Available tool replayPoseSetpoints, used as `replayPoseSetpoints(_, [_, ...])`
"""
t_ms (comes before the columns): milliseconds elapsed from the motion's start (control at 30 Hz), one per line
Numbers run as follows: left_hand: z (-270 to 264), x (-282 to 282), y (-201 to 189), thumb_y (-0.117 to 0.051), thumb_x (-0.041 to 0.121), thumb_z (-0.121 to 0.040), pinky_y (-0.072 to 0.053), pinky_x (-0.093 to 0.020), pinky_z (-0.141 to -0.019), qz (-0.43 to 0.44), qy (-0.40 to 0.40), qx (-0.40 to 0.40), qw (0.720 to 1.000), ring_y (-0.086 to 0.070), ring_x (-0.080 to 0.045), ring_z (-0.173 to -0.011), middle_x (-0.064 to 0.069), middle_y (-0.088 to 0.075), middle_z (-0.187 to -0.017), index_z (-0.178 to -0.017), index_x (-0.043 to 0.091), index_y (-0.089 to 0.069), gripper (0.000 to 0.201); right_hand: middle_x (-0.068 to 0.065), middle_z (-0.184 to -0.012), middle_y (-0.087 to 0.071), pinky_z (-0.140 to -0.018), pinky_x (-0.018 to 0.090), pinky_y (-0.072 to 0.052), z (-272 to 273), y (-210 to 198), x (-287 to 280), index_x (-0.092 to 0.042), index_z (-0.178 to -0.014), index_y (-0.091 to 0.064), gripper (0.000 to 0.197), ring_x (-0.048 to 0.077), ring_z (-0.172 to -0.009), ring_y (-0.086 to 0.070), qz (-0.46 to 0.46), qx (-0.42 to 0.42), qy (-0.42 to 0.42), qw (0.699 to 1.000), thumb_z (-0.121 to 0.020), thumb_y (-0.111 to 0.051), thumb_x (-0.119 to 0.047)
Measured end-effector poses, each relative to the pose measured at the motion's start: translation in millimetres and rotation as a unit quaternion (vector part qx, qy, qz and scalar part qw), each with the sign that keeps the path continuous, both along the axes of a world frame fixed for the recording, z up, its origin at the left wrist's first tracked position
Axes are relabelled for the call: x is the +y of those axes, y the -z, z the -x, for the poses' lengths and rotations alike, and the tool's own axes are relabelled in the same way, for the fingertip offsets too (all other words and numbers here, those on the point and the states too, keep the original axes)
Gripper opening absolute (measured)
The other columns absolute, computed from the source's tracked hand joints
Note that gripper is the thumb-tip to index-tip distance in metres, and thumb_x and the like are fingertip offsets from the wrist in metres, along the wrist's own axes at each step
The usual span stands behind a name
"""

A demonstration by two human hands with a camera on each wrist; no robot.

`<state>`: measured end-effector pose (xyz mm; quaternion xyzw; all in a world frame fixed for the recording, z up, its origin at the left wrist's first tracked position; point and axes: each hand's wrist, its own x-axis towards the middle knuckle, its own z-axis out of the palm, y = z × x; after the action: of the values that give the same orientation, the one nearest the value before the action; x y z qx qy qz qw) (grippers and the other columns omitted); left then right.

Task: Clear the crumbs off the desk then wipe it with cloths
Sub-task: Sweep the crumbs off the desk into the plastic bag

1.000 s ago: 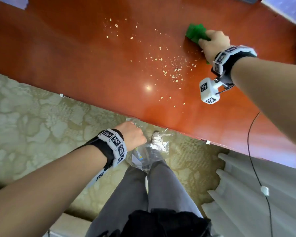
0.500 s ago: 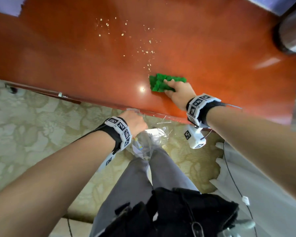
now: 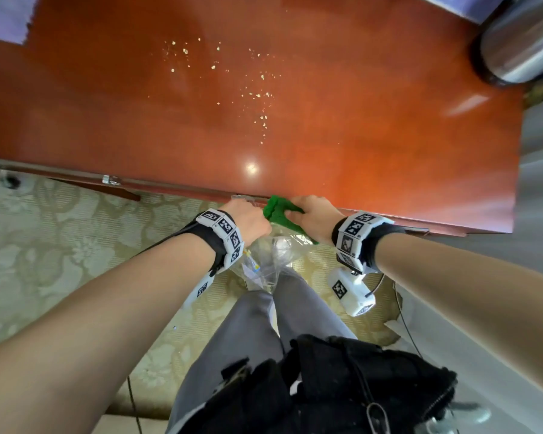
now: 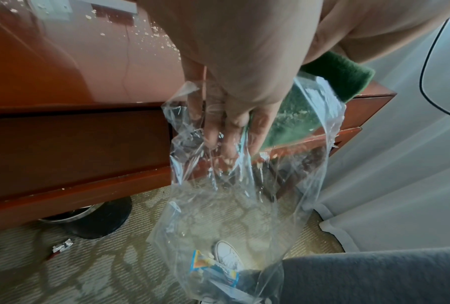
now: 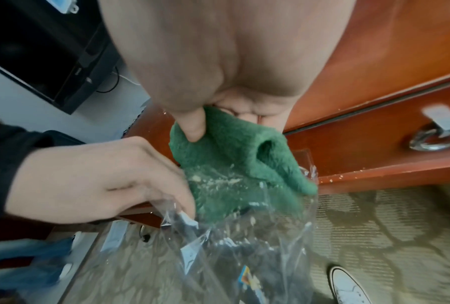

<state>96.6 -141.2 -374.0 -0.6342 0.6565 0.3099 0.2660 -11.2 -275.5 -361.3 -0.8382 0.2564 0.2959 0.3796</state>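
Observation:
My right hand [image 3: 311, 217] grips a green cloth [image 3: 278, 211] at the near edge of the red-brown desk [image 3: 389, 136], thumb pressed into the cloth [image 5: 234, 156]. The cloth hangs over the mouth of a clear plastic bag [image 3: 270, 258], with crumbs stuck to its lower part. My left hand [image 3: 248, 222] holds the bag [image 4: 244, 185] open just below the desk edge, fingers [image 4: 218, 127] curled inside its rim. Loose crumbs [image 3: 257, 92] lie scattered across the middle and far part of the desk. A blue wrapper [image 4: 213, 269] lies at the bag's bottom.
A shiny metal cylinder [image 3: 521, 39] stands at the desk's far right corner. Drawer fronts with a metal handle [image 5: 434, 139] run under the desk edge. A round black base [image 4: 99, 218] and a scrap of foil [image 4: 61, 247] sit on the patterned carpet. Pale curtain [image 4: 400, 164] hangs on the right.
My right hand dragged the green cloth from the far right of the desk to its near edge, sweeping crumbs along, and now holds it over the bag. The left hand stayed at the edge.

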Motion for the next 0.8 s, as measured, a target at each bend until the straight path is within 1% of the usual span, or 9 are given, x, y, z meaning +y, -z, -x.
replayPoseSetpoints(33, [-0.1,0.5,0.3,-0.051,0.0,-0.095,-0.054,-0.037,-0.077,-0.002,0.007,-0.002,1.0,-0.06,-0.02,-0.081,0.005,-0.062,-0.088,-0.123,0.024,-0.061,0.038,0.005,-0.1,-0.064,-0.074,0.023,-0.038,1.6,0.5,-0.2,-0.011,-0.13,-0.057,0.035,0.024,-0.092,-0.06,-0.002,0.005,0.012,1.0,-0.103,-0.045,-0.029])
replayPoseSetpoints(67, [0.0,0.9,0.2,-0.051,0.0,-0.095,-0.055,-0.038,-0.079,-0.002,0.013,-0.004,1.0,-0.059,-0.02,-0.08,0.005,-0.06,-0.085,-0.122,0.024,-0.061,0.037,0.001,-0.092,-0.063,-0.068,0.022,-0.04,3.4,0.8,-1.1,-0.011,-0.127,-0.059,0.032,0.02,-0.082,-0.059,-0.006,0.006,0.026,1.0,-0.103,-0.045,-0.028])
replayPoseSetpoints(133, [0.5,1.7,0.0,-0.052,0.001,-0.094,-0.056,-0.038,-0.08,0.002,0.022,-0.009,1.0,-0.059,-0.02,-0.078,0.004,-0.061,-0.086,-0.12,0.024,-0.062,0.036,-0.003,-0.075,-0.057,-0.052,0.021,-0.038,5.8,1.6,-3.2,-0.015,-0.113,-0.06,0.022,0.013,-0.062,-0.053,-0.013,0.004,0.06,0.998,-0.104,-0.044,-0.027])
replayPoseSetpoints(167, [0.9,2.5,-0.5,-0.052,0.002,-0.095,-0.056,-0.039,-0.08,0.002,0.025,-0.011,1.0,-0.059,-0.02,-0.078,0.003,-0.063,-0.088,-0.12,0.024,-0.062,0.035,-0.003,-0.072,-0.055,-0.049,0.021,-0.037,6.9,1.2,-4.3,-0.019,-0.108,-0.059,0.016,0.013,-0.059,-0.051,-0.016,0.001,0.081,0.997,-0.104,-0.045,-0.026])
replayPoseSetpoints(233, [1.6,3.9,-1.6,-0.051,0.003,-0.096,-0.056,-0.039,-0.08,-0.002,0.024,-0.011,1.0,-0.058,-0.02,-0.076,0.001,-0.064,-0.09,-0.119,0.024,-0.062,0.033,-0.002,-0.069,-0.053,-0.049,0.023,-0.038,9.2,-0.6,-7.1,-0.02,-0.099,-0.057,0.011,0.015,-0.059,-0.05,-0.019,-0.004,0.111,0.994,-0.103,-0.047,-0.025])
replayPoseSetpoints(300, [2.3,4.8,-3.0,-0.051,0.004,-0.097,-0.057,-0.037,-0.079,0.0,0.02,-0.007,1.0,-0.058,-0.019,-0.074,0.001,-0.062,-0.087,-0.118,0.023,-0.062,0.031,-0.001,-0.067,-0.052,-0.049,0.024,-0.038,11.4,-3.5,-8.4,-0.018,-0.096,-0.057,0.013,0.017,-0.059,-0.05,-0.022,-0.007,0.126,0.992,-0.103,-0.048,-0.024])
replayPoseSetpoints(633, [5.2,19.0,-10.8,-0.05,0.002,-0.096,-0.057,-0.035,-0.076,0.014,0.019,-0.007,1.0,-0.055,-0.018,-0.073,0.0,-0.065,-0.094,-0.119,0.021,-0.062,0.032,-0.001,-0.067,-0.052,-0.048,0.022,-0.037,12.0,-9.9,4.6,-0.016,-0.099,-0.059,0.014,0.013,-0.055,-0.048,-0.013,-0.006,0.139,0.99,-0.103,-0.048,-0.023])
replayPoseSetpoints(733, [4.6,25.4,-12.7,-0.05,0.001,-0.095,-0.057,-0.035,-0.076,0.018,0.023,-0.006,1.0,-0.06,-0.02,-0.076,0.0,-0.065,-0.091,-0.119,0.02,-0.061,0.033,0.0,-0.07,-0.056,-0.053,0.025,-0.042,9.6,-9.2,11.4,-0.016,-0.104,-0.062,0.016,0.016,-0.059,-0.052,-0.014,0.001,0.137,0.99,-0.102,-0.049,-0.024])
replayPoseSetpoints(800, [4.9,30.0,-13.9,-0.05,0.0,-0.095,-0.056,-0.033,-0.071,0.019,0.032,-0.01,0.999,-0.058,-0.019,-0.073,0.0,-0.065,-0.091,-0.119,0.02,-0.062,0.033,0.005,-0.078,-0.064,-0.061,0.031,-0.05,8.1,-8.0,15.5,-0.015,-0.111,-0.065,0.02,0.022,-0.067,-0.059,-0.014,0.004,0.13,0.991,-0.101,-0.05,-0.025])
